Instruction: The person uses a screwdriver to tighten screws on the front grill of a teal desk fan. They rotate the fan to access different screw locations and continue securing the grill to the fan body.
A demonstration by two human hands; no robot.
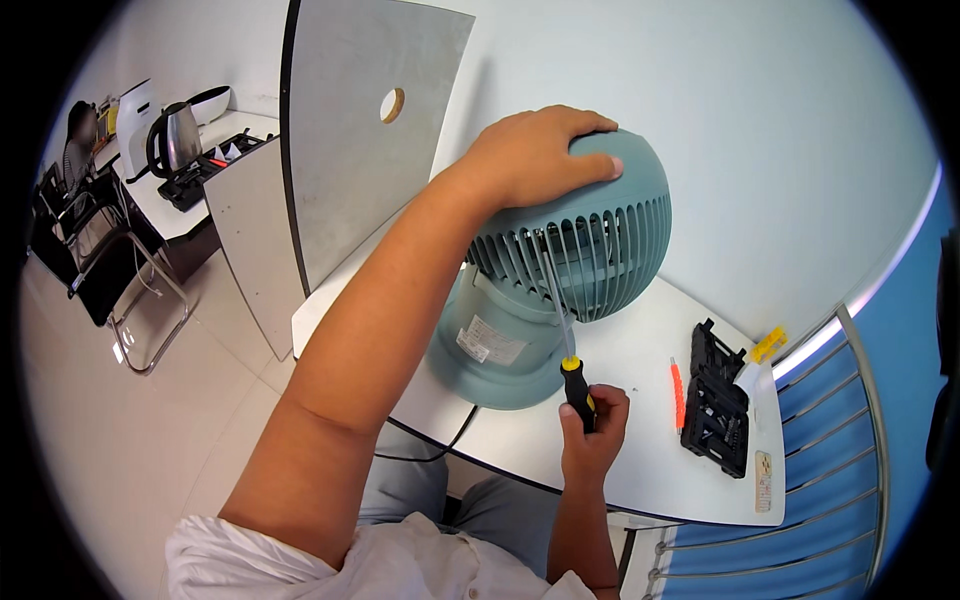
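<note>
A grey-green fan (510, 340) with a round slatted head stands on a white table, the rear of its head toward me. My left hand (545, 155) rests on top of the head, fingers spread over its smooth shell. In my right hand (597, 432) is a screwdriver (575, 385) with a black and yellow handle, gripped from below. Its long shaft points up, and the tip lies at the slats of the fan head; whether it sits in a screw cannot be made out. A pale label (490, 340) is on the fan's base.
To the right on the table (640, 470) lie an open black tool case (716, 415), an orange-red stick-like tool (678, 395) and a remote control (764, 480). A black cord (455, 440) hangs over the front edge. A grey partition (365, 150) stands left; metal rails (870, 430) are at right.
</note>
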